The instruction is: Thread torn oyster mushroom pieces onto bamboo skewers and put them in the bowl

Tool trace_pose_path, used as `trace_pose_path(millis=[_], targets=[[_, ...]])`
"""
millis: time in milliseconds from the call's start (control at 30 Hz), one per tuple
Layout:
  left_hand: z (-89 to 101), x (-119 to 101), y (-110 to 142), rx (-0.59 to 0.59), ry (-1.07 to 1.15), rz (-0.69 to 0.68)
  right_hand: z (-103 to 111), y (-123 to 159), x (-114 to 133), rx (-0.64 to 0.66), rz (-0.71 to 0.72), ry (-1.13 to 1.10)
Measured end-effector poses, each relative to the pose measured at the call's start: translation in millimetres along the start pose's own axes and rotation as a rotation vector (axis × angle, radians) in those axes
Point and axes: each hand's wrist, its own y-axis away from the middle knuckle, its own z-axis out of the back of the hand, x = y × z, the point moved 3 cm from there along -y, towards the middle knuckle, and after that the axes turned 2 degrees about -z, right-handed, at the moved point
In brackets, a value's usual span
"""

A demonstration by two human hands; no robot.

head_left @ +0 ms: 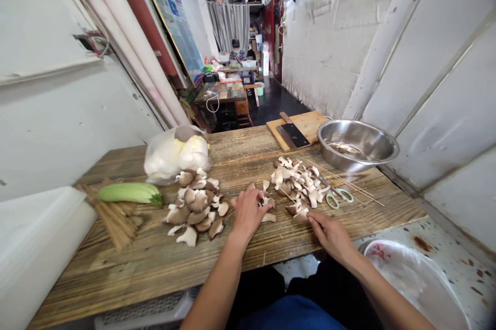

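Observation:
My left hand (pixel 248 211) rests on the wooden table, thumb and fingers curled round a mushroom piece (pixel 268 201) in a small group of pieces. In my right hand (pixel 329 232), near the front edge, a thin wooden skewer is pinched. Mushroom pieces (pixel 298 211) are threaded on that skewer, its tip pointing up and left. A larger heap of grey-brown mushrooms (pixel 197 206) lies left of my left hand. Beyond my right hand is another pile of mushroom pieces (pixel 298 177), with green-handled scissors (pixel 339 197) and loose skewers (pixel 349 181) beside it.
A steel basin (pixel 358 136) stands at the back right, next to a cutting board (pixel 310 123) with a cleaver (pixel 294 135). A plastic bag (pixel 163 157) of pale vegetables, a green gourd (pixel 126 193) and a skewer bundle (pixel 116 221) lie left. A lined bin (pixel 418 283) stands below right.

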Motion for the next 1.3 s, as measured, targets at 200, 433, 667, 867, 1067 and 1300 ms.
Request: trace_pose_path(millis=[200, 433, 667, 867, 1067, 1300], targets=[[2.8, 5, -1, 0.15, 0.066, -0.117, -5, -2, -5, -0.023, 0.008, -0.025], [9.8, 0, -2, 0.092, -0.067, -0.166, -6, -2, -6, -0.058, -0.02, -0.044], [10.6, -9, -14, 0.129, -0.118, -0.194, -7, 1, -6, -0.063, -0.008, -0.074], [18.7, 11, -36, 0.194, 0.599, -0.138, 2, -9, 2, -0.097, 0.112, -0.009], [23.7, 32, -43, 0.084, 1.083, 0.169, 22, -65, 38, -0.291, 0.24, 0.26], [31.6, 61, -46, -0.053, 1.574, 0.301, 13, -111, 60, -0.415, 0.456, 0.437]])
